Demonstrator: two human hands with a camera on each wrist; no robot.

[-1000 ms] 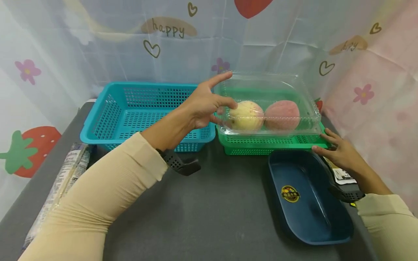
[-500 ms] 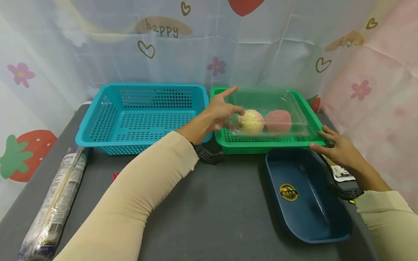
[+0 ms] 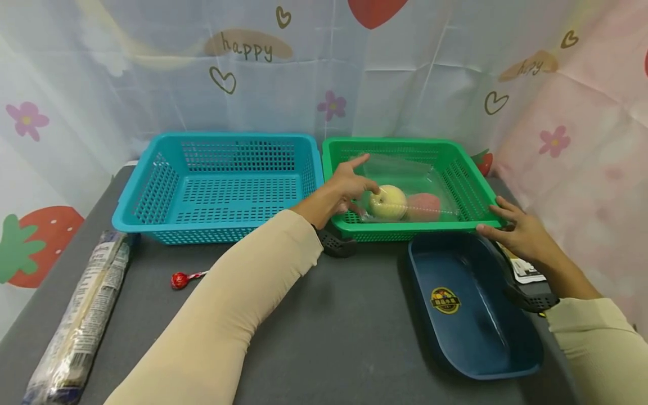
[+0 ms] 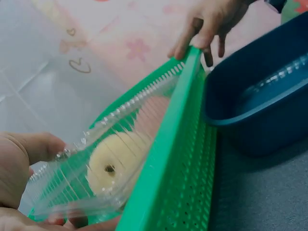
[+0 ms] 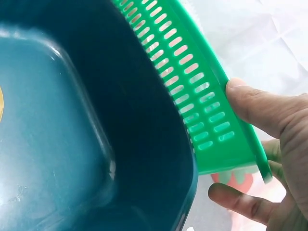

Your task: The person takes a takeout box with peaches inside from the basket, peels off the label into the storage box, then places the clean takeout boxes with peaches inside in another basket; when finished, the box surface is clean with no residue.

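My left hand (image 3: 349, 188) grips the left end of a clear plastic fruit box (image 4: 72, 192), thumb and fingers spread along its edge. Two peach-like fruits show through the plastic: a pale yellow one (image 3: 388, 202) beside my fingers and a pink one (image 3: 424, 207) to its right. The box sits inside the green basket (image 3: 420, 227), tilted in the left wrist view. Whether it touches the basket floor is hidden. My right hand (image 3: 521, 233) holds the basket's front right corner, its thumb (image 5: 250, 103) against the rim and other fingers beyond the corner.
A blue basket (image 3: 217, 228) stands left of the green one. A dark blue basin (image 3: 471, 332) lies in front of it, near my right forearm. A red lollipop (image 3: 180, 280) and a long plastic-wrapped packet (image 3: 83, 320) lie on the left. A printed curtain (image 3: 283, 101) hangs behind.
My left hand has lowered the fruit box into the green basket, moving slightly right. The lollipop has come out from behind my left sleeve. The right hand stays at the basket corner.
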